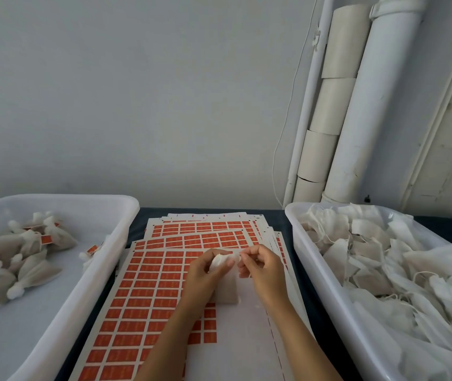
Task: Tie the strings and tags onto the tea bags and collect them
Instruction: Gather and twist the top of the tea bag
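Tying the string on one tea bag over the tag sheets, mid-tabletop.

My left hand grips the bag's gathered neck; my right hand pinches the string beside it. I judge the knot unfinished and see no tag on it. Next calls for cinching it, fixing an orange tag, then dropping it in the left tub, away from the untied bags' right tub.

Dark table w/ two white tubs L & R, orange tag sheets btwn.
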`<state>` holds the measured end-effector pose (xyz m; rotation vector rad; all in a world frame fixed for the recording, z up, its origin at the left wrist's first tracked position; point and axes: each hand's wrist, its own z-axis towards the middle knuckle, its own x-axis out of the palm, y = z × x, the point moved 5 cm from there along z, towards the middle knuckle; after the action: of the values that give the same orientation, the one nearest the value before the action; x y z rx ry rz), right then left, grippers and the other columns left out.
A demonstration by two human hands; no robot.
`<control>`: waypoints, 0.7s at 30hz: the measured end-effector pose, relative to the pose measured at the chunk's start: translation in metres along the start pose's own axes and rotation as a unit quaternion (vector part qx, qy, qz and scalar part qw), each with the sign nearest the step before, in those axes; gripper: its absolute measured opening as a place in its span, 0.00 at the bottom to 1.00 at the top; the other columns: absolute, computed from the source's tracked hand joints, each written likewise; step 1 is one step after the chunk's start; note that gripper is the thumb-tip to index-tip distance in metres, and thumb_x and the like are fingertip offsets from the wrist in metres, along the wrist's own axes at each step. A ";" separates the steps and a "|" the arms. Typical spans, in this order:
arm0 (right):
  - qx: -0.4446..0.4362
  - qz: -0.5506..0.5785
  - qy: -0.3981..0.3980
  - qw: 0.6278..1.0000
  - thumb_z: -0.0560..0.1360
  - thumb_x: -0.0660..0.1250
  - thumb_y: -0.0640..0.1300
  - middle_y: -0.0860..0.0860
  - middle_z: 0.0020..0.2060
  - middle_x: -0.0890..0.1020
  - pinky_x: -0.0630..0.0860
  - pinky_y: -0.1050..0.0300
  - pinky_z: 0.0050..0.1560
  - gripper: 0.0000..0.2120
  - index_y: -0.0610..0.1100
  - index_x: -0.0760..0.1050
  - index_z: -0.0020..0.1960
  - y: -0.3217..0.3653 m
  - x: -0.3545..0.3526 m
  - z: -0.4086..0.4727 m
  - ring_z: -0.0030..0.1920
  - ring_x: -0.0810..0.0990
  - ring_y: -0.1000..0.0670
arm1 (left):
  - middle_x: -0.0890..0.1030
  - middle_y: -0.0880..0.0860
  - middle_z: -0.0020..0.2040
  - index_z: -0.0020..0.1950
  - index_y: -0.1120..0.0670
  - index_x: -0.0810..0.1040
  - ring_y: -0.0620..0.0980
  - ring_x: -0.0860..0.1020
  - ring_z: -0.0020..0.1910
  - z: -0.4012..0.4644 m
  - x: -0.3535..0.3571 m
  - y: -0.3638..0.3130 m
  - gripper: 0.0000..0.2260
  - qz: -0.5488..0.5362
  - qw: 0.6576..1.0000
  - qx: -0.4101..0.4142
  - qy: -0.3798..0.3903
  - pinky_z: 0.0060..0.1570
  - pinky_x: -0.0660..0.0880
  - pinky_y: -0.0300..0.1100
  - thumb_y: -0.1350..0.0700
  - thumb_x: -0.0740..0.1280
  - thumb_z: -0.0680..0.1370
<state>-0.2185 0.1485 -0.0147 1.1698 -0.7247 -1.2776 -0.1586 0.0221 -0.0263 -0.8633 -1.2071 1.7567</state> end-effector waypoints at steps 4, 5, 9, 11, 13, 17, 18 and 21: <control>-0.032 -0.005 0.026 0.999 0.75 0.67 0.41 0.55 0.41 0.82 0.81 0.61 0.40 0.02 0.47 0.75 0.45 0.002 0.007 -0.005 0.40 0.83 0.56 | 0.82 0.47 0.43 0.45 0.53 0.78 0.46 0.80 0.43 -0.002 0.002 -0.003 0.06 -0.008 1.000 0.001 0.009 0.39 0.77 0.33 0.52 0.71 0.73; -0.042 -0.011 0.028 0.999 0.75 0.67 0.40 0.56 0.42 0.81 0.81 0.62 0.39 0.04 0.48 0.74 0.44 0.002 0.007 -0.007 0.41 0.82 0.57 | 0.81 0.48 0.43 0.45 0.54 0.77 0.48 0.80 0.43 -0.002 0.003 -0.002 0.06 0.002 1.000 -0.003 0.009 0.40 0.78 0.35 0.53 0.70 0.73; -0.074 -0.030 0.009 0.997 0.74 0.68 0.40 0.59 0.43 0.81 0.80 0.64 0.39 0.07 0.52 0.73 0.42 0.004 0.004 -0.010 0.41 0.82 0.55 | 0.80 0.44 0.44 0.47 0.49 0.76 0.45 0.79 0.42 -0.002 0.006 -0.003 0.04 0.079 0.997 -0.006 -0.003 0.35 0.74 0.28 0.50 0.67 0.76; -0.090 -0.054 0.013 0.994 0.74 0.68 0.41 0.57 0.42 0.81 0.79 0.64 0.39 0.08 0.53 0.72 0.42 0.004 0.003 -0.011 0.39 0.81 0.54 | 0.80 0.42 0.42 0.46 0.48 0.77 0.43 0.79 0.41 -0.002 0.006 -0.004 0.03 0.097 0.995 0.003 -0.004 0.34 0.72 0.26 0.50 0.66 0.77; -0.103 -0.077 0.019 0.992 0.74 0.68 0.41 0.57 0.39 0.81 0.78 0.67 0.38 0.09 0.54 0.72 0.41 0.003 0.003 -0.013 0.38 0.81 0.56 | 0.80 0.44 0.41 0.45 0.49 0.78 0.43 0.79 0.39 -0.002 0.007 -0.004 0.04 0.092 0.996 0.010 -0.004 0.35 0.73 0.27 0.52 0.66 0.77; -0.117 -0.119 0.013 0.986 0.73 0.69 0.42 0.63 0.39 0.78 0.74 0.74 0.38 0.12 0.56 0.69 0.39 0.005 0.005 -0.015 0.43 0.79 0.63 | 0.80 0.46 0.40 0.46 0.54 0.78 0.42 0.79 0.39 -0.003 0.008 -0.003 0.06 0.083 0.996 0.014 -0.003 0.37 0.74 0.29 0.54 0.64 0.79; -0.118 -0.124 0.009 0.985 0.73 0.70 0.41 0.64 0.39 0.78 0.73 0.75 0.39 0.12 0.55 0.69 0.39 0.005 0.005 -0.015 0.43 0.78 0.64 | 0.80 0.46 0.40 0.45 0.54 0.78 0.41 0.78 0.39 -0.003 0.008 -0.003 0.06 0.075 0.997 0.013 -0.003 0.36 0.74 0.29 0.55 0.63 0.79; -0.114 -0.134 -0.001 0.984 0.72 0.70 0.42 0.64 0.43 0.77 0.73 0.76 0.40 0.09 0.51 0.70 0.40 0.005 0.003 -0.014 0.41 0.79 0.64 | 0.79 0.47 0.37 0.43 0.54 0.76 0.39 0.77 0.35 -0.002 0.003 -0.002 0.06 0.054 0.998 -0.002 -0.044 0.34 0.72 0.27 0.56 0.64 0.78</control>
<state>-0.2031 0.1487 -0.0146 1.1015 -0.4173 -1.5423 -0.1574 0.0265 -0.0253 -0.8759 -1.2422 1.8957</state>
